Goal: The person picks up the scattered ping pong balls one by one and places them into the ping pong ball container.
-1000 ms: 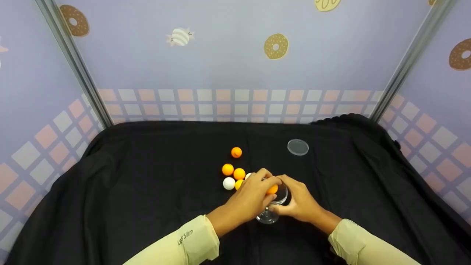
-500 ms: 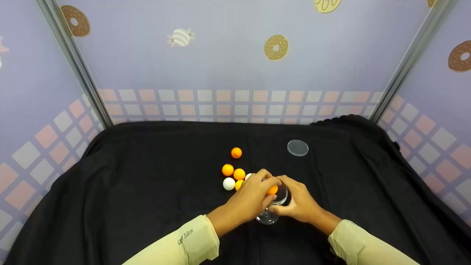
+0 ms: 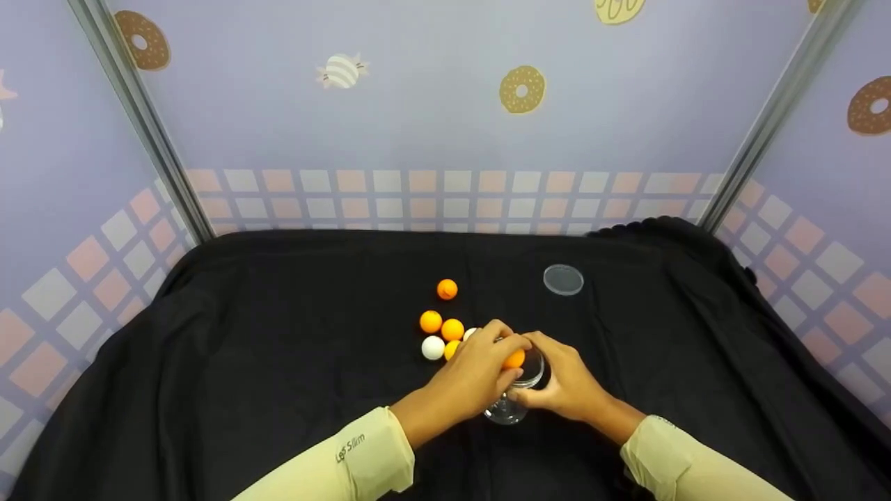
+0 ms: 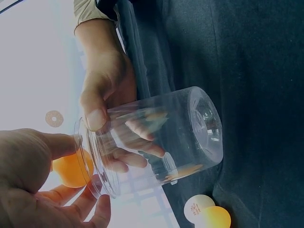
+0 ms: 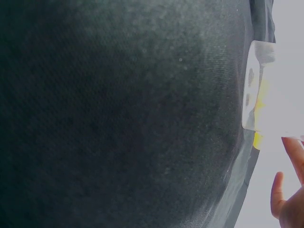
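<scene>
A clear jar (image 4: 161, 133) with a round, open mouth is between both hands over the black cloth. My right hand (image 3: 574, 383) grips it near the rim, thumb on one side and fingers round the other. An orange ping-pong ball (image 4: 73, 168) is right at the mouth, pinched between the thumb and fingers of my left hand (image 3: 473, 372). Those fingertips reach the jar's rim in the left wrist view. Part of the jar (image 3: 505, 410) is hidden by the hands in the head view. In the right wrist view the jar (image 5: 251, 90) appears washed out at the right edge.
Beyond my left hand lie loose balls: several orange ones (image 3: 431, 321), a white one (image 3: 433, 347) and another white ball (image 3: 470, 333) partly covered by the hand. A clear round lid (image 3: 564, 279) lies farther back on the black cloth (image 3: 313, 334). Patterned walls (image 3: 431, 125) enclose the table.
</scene>
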Demonstrator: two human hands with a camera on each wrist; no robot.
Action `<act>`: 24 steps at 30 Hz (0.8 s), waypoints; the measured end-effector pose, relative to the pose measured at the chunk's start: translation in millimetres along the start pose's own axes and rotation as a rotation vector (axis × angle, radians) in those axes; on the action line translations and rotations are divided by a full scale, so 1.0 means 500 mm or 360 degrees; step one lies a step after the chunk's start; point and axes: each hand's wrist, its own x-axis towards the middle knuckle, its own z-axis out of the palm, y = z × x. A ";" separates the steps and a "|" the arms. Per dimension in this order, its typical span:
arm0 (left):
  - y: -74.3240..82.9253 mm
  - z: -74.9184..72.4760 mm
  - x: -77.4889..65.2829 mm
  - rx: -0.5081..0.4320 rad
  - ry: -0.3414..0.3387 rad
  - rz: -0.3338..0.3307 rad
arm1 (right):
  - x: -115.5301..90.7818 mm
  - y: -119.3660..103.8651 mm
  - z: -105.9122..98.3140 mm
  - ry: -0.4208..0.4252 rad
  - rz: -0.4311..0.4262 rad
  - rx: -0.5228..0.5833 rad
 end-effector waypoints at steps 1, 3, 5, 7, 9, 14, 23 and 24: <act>0.000 0.000 0.000 0.0000 -0.0001 -0.0003 | 0.000 0.000 0.000 0.0000 -0.0002 0.0002; 0.000 0.000 0.000 -0.0003 -0.0007 -0.0013 | 0.000 0.000 0.000 0.0004 -0.0011 0.0011; 0.001 0.000 0.000 -0.0012 -0.0018 -0.0025 | 0.001 0.000 0.000 0.0002 -0.0016 0.0014; 0.001 0.000 0.001 -0.0018 -0.0026 -0.0034 | 0.001 0.000 0.000 0.0000 -0.0023 0.0011; 0.001 0.000 0.001 -0.0023 -0.0029 -0.0038 | 0.002 -0.001 0.000 -0.0008 -0.0024 0.0005; 0.001 0.000 0.003 -0.0026 -0.0042 -0.0046 | 0.004 -0.003 -0.001 -0.0027 -0.0028 0.0000; 0.002 -0.002 0.002 -0.0044 -0.0080 -0.0075 | 0.002 -0.003 0.000 -0.0019 -0.0022 -0.0008; 0.002 -0.002 0.002 -0.0049 -0.0085 -0.0080 | 0.001 -0.003 -0.001 -0.0022 -0.0017 -0.0008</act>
